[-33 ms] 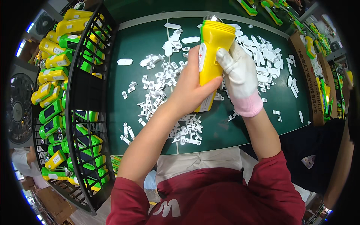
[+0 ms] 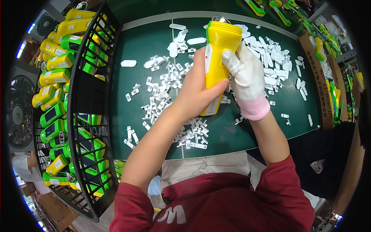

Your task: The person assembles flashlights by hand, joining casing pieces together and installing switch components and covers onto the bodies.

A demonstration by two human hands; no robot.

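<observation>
Here, flashlight [image 2: 222, 48] in left hand [image 2: 196, 86]

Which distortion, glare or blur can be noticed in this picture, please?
Head view: the green table's far rim bows, with the picture's corners black; head view: the yellow flashlight looks fairly sharp, with glossy highlights; head view: the light strip at upper left is blown out.

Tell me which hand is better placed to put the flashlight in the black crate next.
Left, I'd judge: the bare left hand wraps the flashlight, and the crate stands on its side. The gloved right hand is farther off.
</observation>
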